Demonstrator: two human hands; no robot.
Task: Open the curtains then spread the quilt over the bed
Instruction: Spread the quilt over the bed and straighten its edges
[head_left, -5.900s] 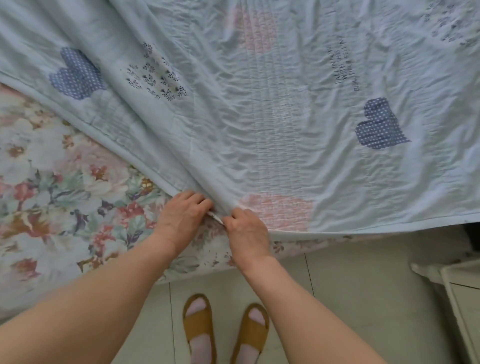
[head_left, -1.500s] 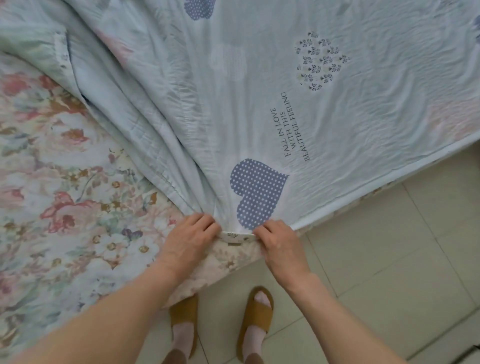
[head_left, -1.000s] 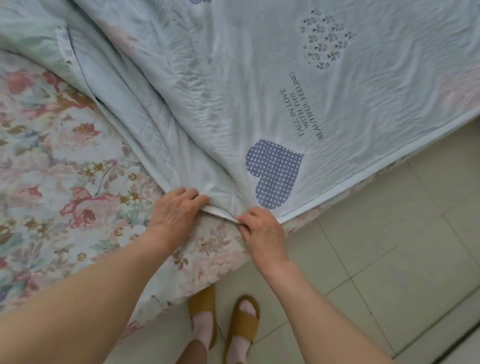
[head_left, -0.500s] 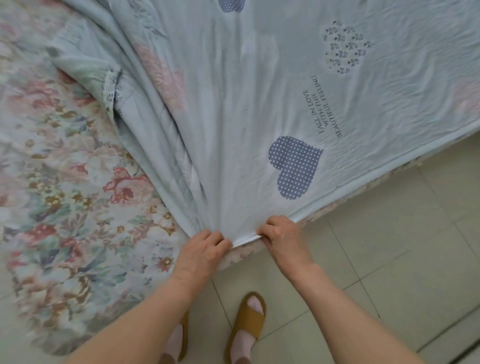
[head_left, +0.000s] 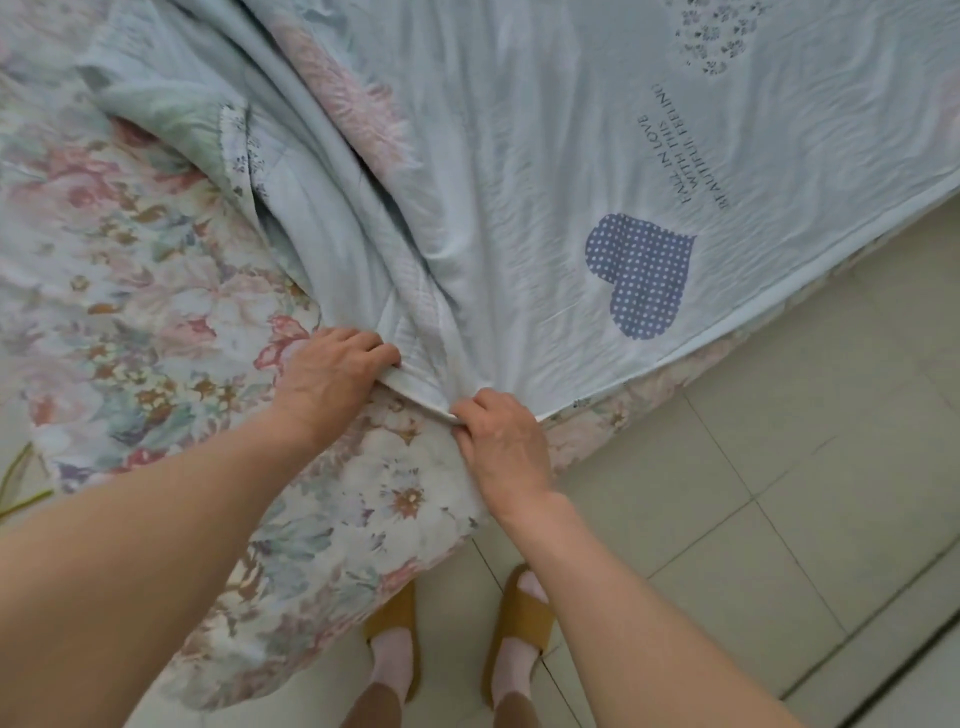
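Note:
The pale blue quilt (head_left: 519, 171), printed with dotted navy hearts and a line of text, lies over the right part of the bed and is bunched into folds at its left side. Its near edge runs along the bed's side. My left hand (head_left: 332, 371) and my right hand (head_left: 501, 441) both pinch that near edge close together, a short strip of hem between them. The bed (head_left: 130, 291) shows its floral sheet bare to the left of the quilt. No curtains are in view.
The bed's corner (head_left: 374, 530) sits just in front of my feet in tan slippers (head_left: 519, 618). Pale floor tiles (head_left: 753, 519) spread to the right and below the bed's side.
Over the last seconds my hands have shifted leftward along the quilt's edge toward the bed's corner, still gripping the hem. The navy heart now lies farther right of my hands.

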